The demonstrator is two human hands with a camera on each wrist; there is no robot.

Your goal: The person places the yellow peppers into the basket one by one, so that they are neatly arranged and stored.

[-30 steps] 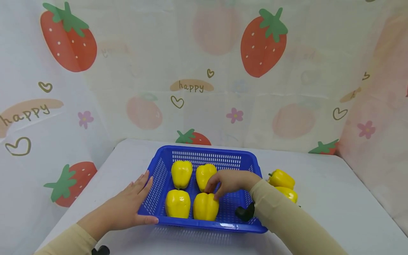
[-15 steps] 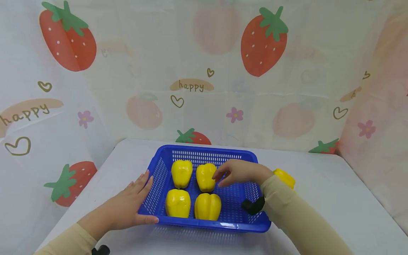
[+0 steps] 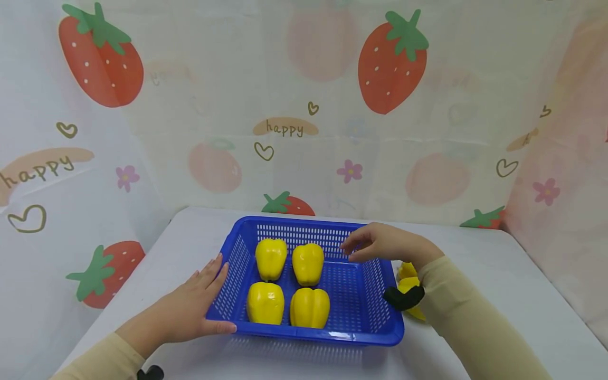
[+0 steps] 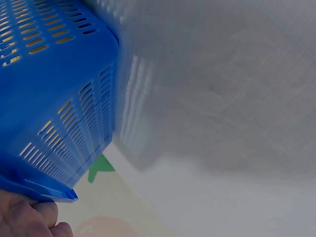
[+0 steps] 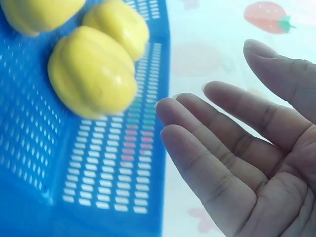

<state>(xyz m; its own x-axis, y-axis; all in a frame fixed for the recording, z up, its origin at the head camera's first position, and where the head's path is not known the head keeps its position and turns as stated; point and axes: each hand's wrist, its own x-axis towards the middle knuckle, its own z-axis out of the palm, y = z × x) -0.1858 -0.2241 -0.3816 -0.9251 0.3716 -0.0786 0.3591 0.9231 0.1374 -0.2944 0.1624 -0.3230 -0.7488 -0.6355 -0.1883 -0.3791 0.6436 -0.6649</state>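
Observation:
A blue plastic basket [image 3: 317, 336] with slotted walls holds two yellow bell peppers [image 3: 271, 258] at the back and two in front [image 3: 310, 307], all toward its left. My left hand [image 3: 182, 306] rests against its left corner, fingers spread along the left rim and the thumb on the front rim. In the left wrist view, fingers [image 4: 34, 217] show at the rim beside the outer wall. Over the basket's back right corner hovers my right hand [image 3: 380, 243], holding nothing; its palm and loosely bent fingers [image 5: 197, 163] show in the right wrist view.
More yellow peppers [image 3: 408, 285] lie on the white table [image 3: 499, 295] just right of the basket, partly hidden by the right wrist and its black strap [image 3: 404, 298]. A strawberry-print sheet [image 3: 304, 174] hangs behind and at both sides.
My right hand has let go of the front right pepper in the basket and moved up and right, toward the basket's right side. The left hand stays on the rim.

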